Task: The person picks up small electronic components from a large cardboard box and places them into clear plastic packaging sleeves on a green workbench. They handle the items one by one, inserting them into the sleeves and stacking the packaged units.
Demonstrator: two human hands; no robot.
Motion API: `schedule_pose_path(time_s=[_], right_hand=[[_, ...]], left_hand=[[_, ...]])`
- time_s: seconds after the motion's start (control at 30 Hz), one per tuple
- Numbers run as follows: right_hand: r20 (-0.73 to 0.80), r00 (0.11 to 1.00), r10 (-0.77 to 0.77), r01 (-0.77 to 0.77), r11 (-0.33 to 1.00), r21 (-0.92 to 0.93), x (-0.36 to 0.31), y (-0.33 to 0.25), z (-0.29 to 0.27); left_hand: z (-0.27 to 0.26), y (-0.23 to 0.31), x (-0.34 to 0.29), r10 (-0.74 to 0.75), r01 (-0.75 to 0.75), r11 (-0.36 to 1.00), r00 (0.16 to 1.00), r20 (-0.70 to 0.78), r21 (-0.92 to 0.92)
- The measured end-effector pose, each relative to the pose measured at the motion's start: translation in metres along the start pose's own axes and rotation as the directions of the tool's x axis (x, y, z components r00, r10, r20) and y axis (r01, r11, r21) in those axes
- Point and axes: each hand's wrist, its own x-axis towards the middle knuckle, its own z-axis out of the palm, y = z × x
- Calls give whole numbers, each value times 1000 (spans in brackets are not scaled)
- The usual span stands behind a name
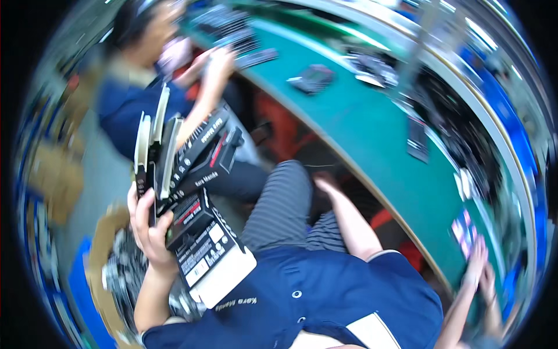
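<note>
On the left, my left hand point(149, 230) is closed round several black printed cardboard boxes point(203, 154), held up in a loose bunch. Some stand with pale edges upward, and others fan out to the right. The lowest carton point(224, 273) hangs tilted toward my body, with a white flap spread at its end. Reaching forward beside my striped knee, my right hand point(325, 184) is near the front edge of the green table point(372, 139). Blur and its small size hide its fingers. Nothing can be made out in it.
A co-worker point(136, 75) sits at the upper left, hands at the table. Another person's hands point(476, 264) touch a colourful flat item at right. Black flat items point(314, 78) lie on the table. An open brown carton point(104, 250) of wrapped things stands by my left arm.
</note>
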Motion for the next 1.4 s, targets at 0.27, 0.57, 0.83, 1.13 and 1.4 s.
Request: schedule_pose_path(time_s=[0.27, 0.57, 0.83, 1.13, 1.4], right_hand=[[-352, 871, -342, 460, 819, 342, -135, 38, -11], [-383, 923, -45, 356, 480, 801, -264, 17, -15], [-574, 819, -29, 468, 612, 637, -400, -30, -139], [-952, 262, -158, -717, 628, -302, -366, 9, -257], [-991, 126, -51, -465, 879, -104, -350, -29, -204]], left_hand=[[191, 165, 174, 510, -481, 626, 848, -143, -614], [359, 330, 219, 541, -452, 759, 839, 67, -468], [369, 298, 170, 656, -665, 387, 686, -316, -639], [325, 251, 139, 248, 633, -298, 774, 582, -714], [279, 239, 131, 744, 666, 362, 215, 633, -652]])
